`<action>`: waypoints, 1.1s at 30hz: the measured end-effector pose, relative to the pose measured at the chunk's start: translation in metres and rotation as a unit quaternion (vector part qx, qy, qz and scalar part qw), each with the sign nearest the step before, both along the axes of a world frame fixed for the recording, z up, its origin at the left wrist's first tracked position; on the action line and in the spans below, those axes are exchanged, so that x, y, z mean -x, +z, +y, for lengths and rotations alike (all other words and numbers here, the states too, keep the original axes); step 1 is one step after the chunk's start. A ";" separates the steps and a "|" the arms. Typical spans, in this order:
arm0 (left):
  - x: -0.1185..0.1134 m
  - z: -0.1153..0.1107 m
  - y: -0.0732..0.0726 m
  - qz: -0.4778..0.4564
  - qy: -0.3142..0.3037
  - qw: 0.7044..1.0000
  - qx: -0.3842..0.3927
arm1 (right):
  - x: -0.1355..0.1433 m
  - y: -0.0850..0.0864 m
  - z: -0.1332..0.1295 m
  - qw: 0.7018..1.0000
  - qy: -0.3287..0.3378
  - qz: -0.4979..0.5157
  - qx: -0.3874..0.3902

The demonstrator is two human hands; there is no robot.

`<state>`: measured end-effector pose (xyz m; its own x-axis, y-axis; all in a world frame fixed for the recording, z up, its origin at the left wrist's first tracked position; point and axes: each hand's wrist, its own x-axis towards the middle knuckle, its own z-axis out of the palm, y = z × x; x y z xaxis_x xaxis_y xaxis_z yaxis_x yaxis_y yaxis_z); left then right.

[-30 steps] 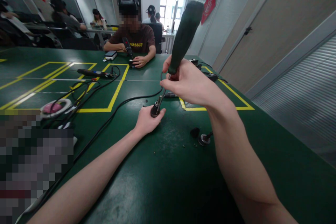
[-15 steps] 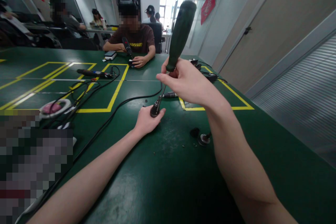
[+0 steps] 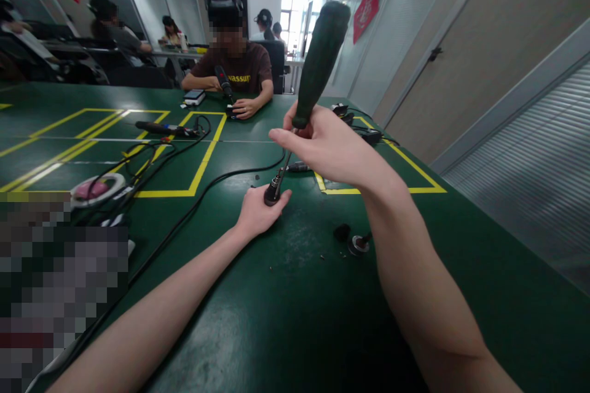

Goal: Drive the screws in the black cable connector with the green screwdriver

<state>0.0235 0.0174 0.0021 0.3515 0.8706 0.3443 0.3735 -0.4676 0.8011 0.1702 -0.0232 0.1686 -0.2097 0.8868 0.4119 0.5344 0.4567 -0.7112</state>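
And here's the broad green counter (image 3: 295,319), smooth and glossy, scuffed to a pale cloud near the middle, flat yellow tape (image 3: 209,153) marking angular boxes across it! Over on the far side sits a person (image 3: 249,64) in a brown fabric shirt, a dark stick-shaped tool (image 3: 224,81) upright in front of them. A rubbery black cord (image 3: 249,171) sweeps across in one long curve.

Right in the centre, the big screwdriver (image 3: 322,67)! Fat, dark green, rounded handle, tilted with its butt up and to the right, slim metal shaft slanting down. The right hand (image 3: 327,144) has its grip clamped around the lower handle, thumb jutting out. Below it, the left hand (image 3: 260,212) lies low at the counter, grip closed on a small black cylinder (image 3: 271,194), its shiny, stepped metal end pointing up. The shaft runs down right against that cylinder; whether the tip is seated inside, I can't tell!

Off to the left, a smooth white ring (image 3: 120,181) circles something pink (image 3: 90,190). Near the right forearm, a round disc (image 3: 358,245) with a metallic rim, a matt black lump (image 3: 342,232) just beside it, and smallest of all, tiny bits (image 3: 322,256) dotted on the green!
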 end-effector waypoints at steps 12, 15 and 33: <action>0.000 -0.001 0.001 -0.003 0.002 1.000 0.003 | 0.000 -0.002 -0.002 1.000 0.002 0.007 0.007; 0.000 -0.001 0.001 0.000 0.002 1.000 0.006 | -0.002 -0.001 -0.001 1.000 -0.007 0.000 0.008; -0.001 0.001 0.002 -0.029 -0.024 0.999 0.030 | 0.001 -0.007 0.002 0.999 -0.014 0.024 -0.040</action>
